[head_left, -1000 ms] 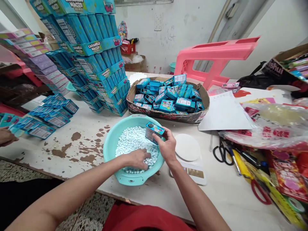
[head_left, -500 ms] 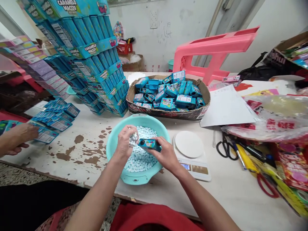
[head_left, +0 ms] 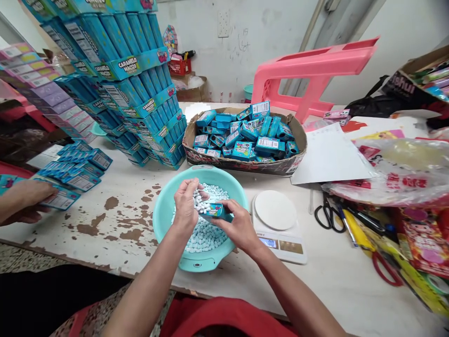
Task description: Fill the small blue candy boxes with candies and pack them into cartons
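Left hand (head_left: 184, 204) raised, cupping candies (head_left: 200, 205), right hand (head_left: 240, 225) gripping box (head_left: 216, 210), basin rim (head_left: 212, 264) near table edge (head_left: 115, 266)

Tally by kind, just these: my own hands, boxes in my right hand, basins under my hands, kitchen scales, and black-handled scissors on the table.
Your left hand and right hand: 2
Held blue box: 1
Basin under your hands: 1
Kitchen scale: 1
Black-handled scissors: 1
Total: 6

Left hand (head_left: 185, 204) holds white pellets (head_left: 201, 204) at blue box (head_left: 216, 210) in right hand (head_left: 240, 225).
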{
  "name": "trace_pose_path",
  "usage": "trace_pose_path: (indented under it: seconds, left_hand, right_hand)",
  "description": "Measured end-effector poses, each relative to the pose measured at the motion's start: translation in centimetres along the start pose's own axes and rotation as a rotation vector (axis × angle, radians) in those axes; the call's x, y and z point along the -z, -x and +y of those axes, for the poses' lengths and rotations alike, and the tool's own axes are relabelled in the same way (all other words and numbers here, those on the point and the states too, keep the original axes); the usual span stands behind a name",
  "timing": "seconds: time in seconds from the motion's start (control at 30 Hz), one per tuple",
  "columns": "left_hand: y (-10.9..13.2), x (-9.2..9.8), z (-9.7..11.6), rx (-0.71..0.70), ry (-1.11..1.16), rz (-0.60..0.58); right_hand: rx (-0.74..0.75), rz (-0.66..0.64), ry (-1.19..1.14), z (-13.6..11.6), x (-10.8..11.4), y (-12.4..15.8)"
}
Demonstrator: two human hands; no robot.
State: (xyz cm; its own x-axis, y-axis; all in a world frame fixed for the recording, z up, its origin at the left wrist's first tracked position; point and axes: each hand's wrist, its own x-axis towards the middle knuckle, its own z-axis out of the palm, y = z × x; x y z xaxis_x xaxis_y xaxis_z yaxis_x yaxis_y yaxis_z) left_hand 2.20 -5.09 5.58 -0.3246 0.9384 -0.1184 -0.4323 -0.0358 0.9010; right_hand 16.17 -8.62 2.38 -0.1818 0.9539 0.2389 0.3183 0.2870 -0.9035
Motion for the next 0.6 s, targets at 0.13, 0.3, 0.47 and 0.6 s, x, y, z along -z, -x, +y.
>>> trace_pose_path:
  seconds: [0.13,0.3,0.47,0.6]
  left_hand:
    - [0.12,-0.13,-0.42,-0.058,-0.045,-0.037]
    - [0.11,-0.57,-0.3,-0.13,-0.133,-0.051]
    - [0.16,-0.88,0.14,-0.13,-0.103,-0.029]
    - [0.16,-0.74,0.12,-0.078,-0.091,-0.032]
  right_hand:
    - [-0.011,0.012,-0.047,-0.05,0.0,-0.17]
    - [-0.006,-0.003,-0.04,-0.34,-0.11,-0.25]
    - [-0.025,-0.006,-0.057,-0.64,-0.08,-0.44]
    - [-0.031,-0.011,-0.08,-0.46,-0.13,-0.61]
